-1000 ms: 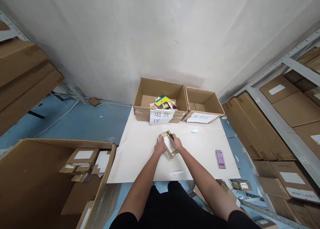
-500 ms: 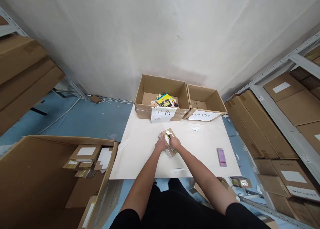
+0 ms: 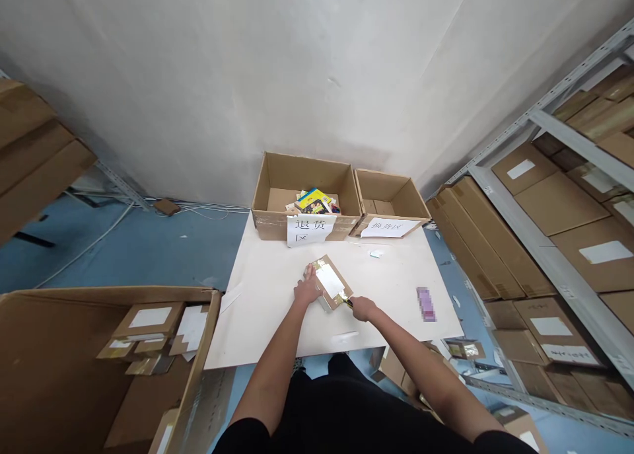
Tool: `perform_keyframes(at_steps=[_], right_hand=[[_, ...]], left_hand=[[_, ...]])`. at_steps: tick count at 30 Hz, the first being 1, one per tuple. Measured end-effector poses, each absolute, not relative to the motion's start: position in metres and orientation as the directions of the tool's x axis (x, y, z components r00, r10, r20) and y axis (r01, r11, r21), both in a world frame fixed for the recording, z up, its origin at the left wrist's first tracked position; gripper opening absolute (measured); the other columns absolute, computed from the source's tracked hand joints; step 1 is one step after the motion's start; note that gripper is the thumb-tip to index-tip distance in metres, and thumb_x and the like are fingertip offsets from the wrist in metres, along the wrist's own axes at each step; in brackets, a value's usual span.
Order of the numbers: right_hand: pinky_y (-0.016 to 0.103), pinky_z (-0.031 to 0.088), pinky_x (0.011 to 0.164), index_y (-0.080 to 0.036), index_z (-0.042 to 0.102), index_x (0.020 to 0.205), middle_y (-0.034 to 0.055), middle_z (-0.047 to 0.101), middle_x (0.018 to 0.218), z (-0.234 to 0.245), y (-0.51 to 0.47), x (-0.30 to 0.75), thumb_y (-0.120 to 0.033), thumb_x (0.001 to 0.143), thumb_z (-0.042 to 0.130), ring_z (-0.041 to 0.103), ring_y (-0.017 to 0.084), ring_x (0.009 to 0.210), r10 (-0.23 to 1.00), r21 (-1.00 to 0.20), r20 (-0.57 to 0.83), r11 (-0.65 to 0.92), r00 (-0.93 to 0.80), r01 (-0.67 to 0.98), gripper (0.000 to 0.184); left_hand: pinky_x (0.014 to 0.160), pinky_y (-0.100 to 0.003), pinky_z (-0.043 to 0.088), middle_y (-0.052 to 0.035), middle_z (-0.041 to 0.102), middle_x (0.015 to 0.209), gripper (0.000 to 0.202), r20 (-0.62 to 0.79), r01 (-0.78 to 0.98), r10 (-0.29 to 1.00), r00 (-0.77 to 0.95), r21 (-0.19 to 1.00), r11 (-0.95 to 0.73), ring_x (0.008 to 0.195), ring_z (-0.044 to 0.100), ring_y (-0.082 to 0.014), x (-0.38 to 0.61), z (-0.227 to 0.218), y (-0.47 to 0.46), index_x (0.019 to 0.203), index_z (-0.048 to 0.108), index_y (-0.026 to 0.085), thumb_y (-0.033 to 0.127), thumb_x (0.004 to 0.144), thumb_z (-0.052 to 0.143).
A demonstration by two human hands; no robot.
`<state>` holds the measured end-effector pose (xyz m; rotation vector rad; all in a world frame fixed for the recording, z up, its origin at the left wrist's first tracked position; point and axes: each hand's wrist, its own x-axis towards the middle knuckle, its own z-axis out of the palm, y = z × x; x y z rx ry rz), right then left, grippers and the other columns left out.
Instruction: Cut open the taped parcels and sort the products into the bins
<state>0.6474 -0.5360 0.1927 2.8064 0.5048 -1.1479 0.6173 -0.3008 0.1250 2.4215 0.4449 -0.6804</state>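
Note:
A small cardboard box [image 3: 338,269] with a white label and shiny tape lies on the white table [image 3: 267,322]. My left hand [image 3: 308,289] grips the box's left edge, its fingers reaching over the top side. In my right hand [image 3: 364,308] is a slim dark and yellow utility knife [image 3: 349,302], closed in the fist. The knife's tip meets the tape at the box's near end; the blade itself is too small to make out.
Behind stand two open cartons with handwritten signs: the left carton [image 3: 262,226] holds colourful packs, beside it the right carton [image 3: 416,213]. A blurred purple item [image 3: 426,304] lies at right. A large carton [image 3: 208,328] with small boxes stands at left, shelves [image 3: 505,209] at right.
My right hand and the knife have moved from the top of the box toward its near right end, uncovering the white label. My left hand remains at the left edge. The view has shifted slightly.

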Motion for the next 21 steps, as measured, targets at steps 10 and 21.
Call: perform_keyframes(at_steps=[10, 21], right_hand=[[0.031, 0.048, 0.081, -0.022, 0.04, 0.151, 0.0125, 0.075, 0.117, 0.181, -0.551, 0.626, -0.031, 0.109, 0.031, 0.073, 0.026, 0.106, 0.094, -0.263, -0.48, -0.964, 0.872, -0.041, 0.045], [0.03, 0.047, 0.087, -0.021, 0.024, 0.157, 0.0138, 0.07, 0.131, 0.144, -0.519, 0.642, -0.038, 0.109, 0.032, 0.07, 0.025, 0.116, 0.068, -0.331, -0.486, -0.937, 0.871, -0.111, 0.051]], left_hand=[[0.104, -0.053, 0.048, 0.0055, -0.013, 0.177, 0.091, -0.544, 0.378, 0.163, 0.823, 0.312, -0.871, 0.135, 0.05, -0.0393, 0.62, 0.127, -0.307, 0.165, 0.02, 0.048, 0.058, 0.086, 0.065], [0.106, -0.055, 0.045, -0.023, 0.011, 0.175, 0.092, -0.507, 0.44, 0.306, 0.806, 0.167, -0.882, 0.145, 0.038, -0.048, 0.614, 0.138, -0.364, 0.168, 0.02, 0.02, 0.063, 0.093, 0.051]])
